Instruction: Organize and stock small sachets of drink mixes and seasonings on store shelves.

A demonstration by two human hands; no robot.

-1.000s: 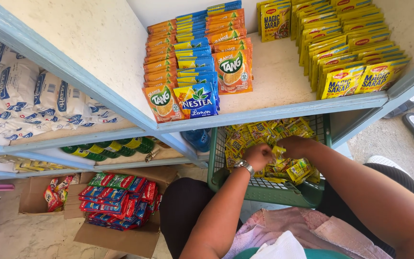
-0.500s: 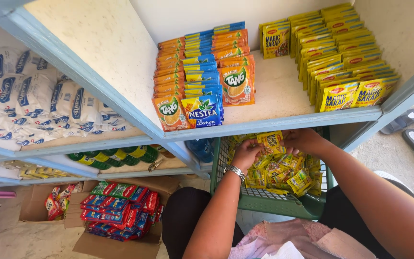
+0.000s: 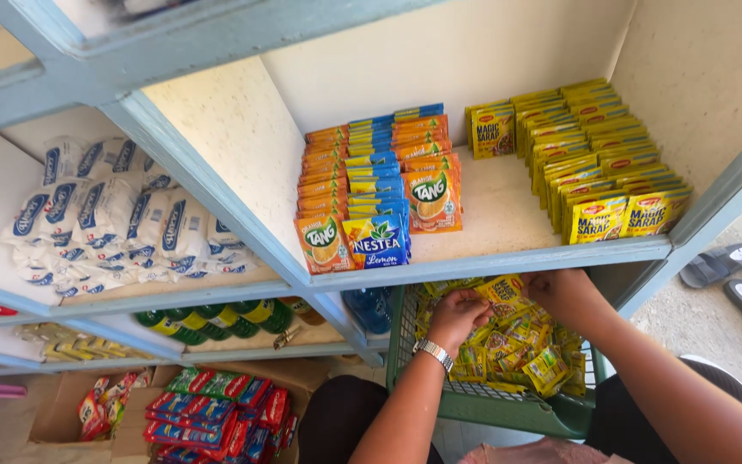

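R hand [image 3: 564, 292] fingers pinch yellow sachet [image 3: 503, 290] at its right edge, long axis roughly left-right | L hand [image 3: 457, 314] just beside its left end, fingers curled, grip on it unclear | both over green basket [image 3: 508, 411] under shelf [image 3: 491, 260], wrists angled in

Bright, even daylight from the right, soft shadows under shelves, sharp focus, wide-angle bending at edges
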